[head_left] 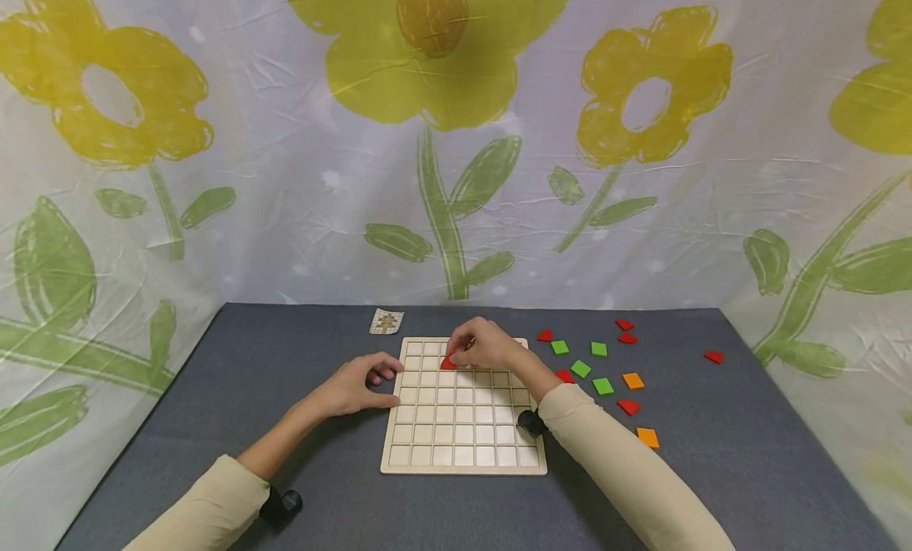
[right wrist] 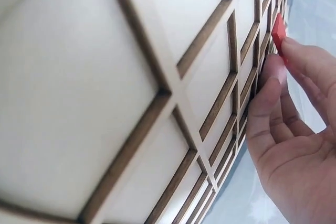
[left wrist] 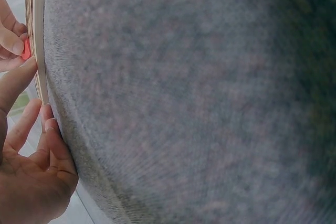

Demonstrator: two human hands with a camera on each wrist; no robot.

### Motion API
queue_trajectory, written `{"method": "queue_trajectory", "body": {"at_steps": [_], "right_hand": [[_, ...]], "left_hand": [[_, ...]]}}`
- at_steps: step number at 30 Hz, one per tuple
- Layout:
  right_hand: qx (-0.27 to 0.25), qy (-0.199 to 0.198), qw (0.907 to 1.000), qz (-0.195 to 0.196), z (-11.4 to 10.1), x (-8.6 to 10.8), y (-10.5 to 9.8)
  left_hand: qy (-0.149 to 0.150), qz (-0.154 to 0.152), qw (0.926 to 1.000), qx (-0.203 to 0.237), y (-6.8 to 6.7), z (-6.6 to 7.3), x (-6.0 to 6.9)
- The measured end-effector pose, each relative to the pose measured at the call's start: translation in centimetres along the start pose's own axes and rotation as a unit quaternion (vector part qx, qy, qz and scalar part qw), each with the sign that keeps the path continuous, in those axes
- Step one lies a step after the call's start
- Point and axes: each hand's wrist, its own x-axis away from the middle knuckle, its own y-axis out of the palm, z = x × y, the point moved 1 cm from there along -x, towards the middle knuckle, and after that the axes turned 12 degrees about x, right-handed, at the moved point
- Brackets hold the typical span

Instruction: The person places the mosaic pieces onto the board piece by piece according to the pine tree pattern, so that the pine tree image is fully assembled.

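Yellow flowers on green stems, printed in chalky strokes, cover the wrinkled pale cloth (head_left: 278,179) beyond the desk (head_left: 342,495), whose dark grey top looks like woven fabric. Near the desk's middle lies a board (head_left: 443,454) of pale wood, round-cornered, its square cells divided by raised ribs with dark brown sides. With my right hand (head_left: 484,345) I pinch a flat, pointed red piece (head_left: 446,363), tilted, at the board's far rows; I cannot tell whether it touches the wood. My left hand (head_left: 356,383) is spread, thumb and fingertips against the board's left edge. Toward the desk's right edge lie loose red pieces (head_left: 714,357) with angular outlines, four green squares (head_left: 602,386) and two orange squares (head_left: 633,381). By the far edge, left of its middle, sits a small patterned card (head_left: 387,322).
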Motion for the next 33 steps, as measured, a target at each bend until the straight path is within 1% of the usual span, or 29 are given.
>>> {"method": "queue_trajectory", "body": {"at_steps": [11, 20, 28, 31, 33], "right_hand": [[0.011, -0.005, 0.9999, 0.004, 0.0, -0.1, 0.1], [0.012, 0.003, 0.9999, 0.0, -0.2, 0.2, -0.2], [0.015, -0.014, 0.9998, 0.001, 0.4, 0.8, -1.0], [0.01, -0.015, 0.9998, -0.001, 0.6, 1.0, -1.3], [0.006, -0.023, 0.9997, 0.001, 0.8, 1.3, -1.6]], "left_hand": [[-0.001, -0.001, 1.0, 0.002, 0.0, 0.1, 0.1], [-0.003, -0.003, 1.0, 0.006, 0.0, 0.0, 0.0], [-0.008, 0.001, 1.0, 0.005, 0.0, 0.1, 0.0], [-0.006, 0.0, 1.0, 0.005, 0.1, 0.0, -0.1], [-0.007, 0.0, 1.0, 0.005, 0.0, 0.0, 0.0]]}}
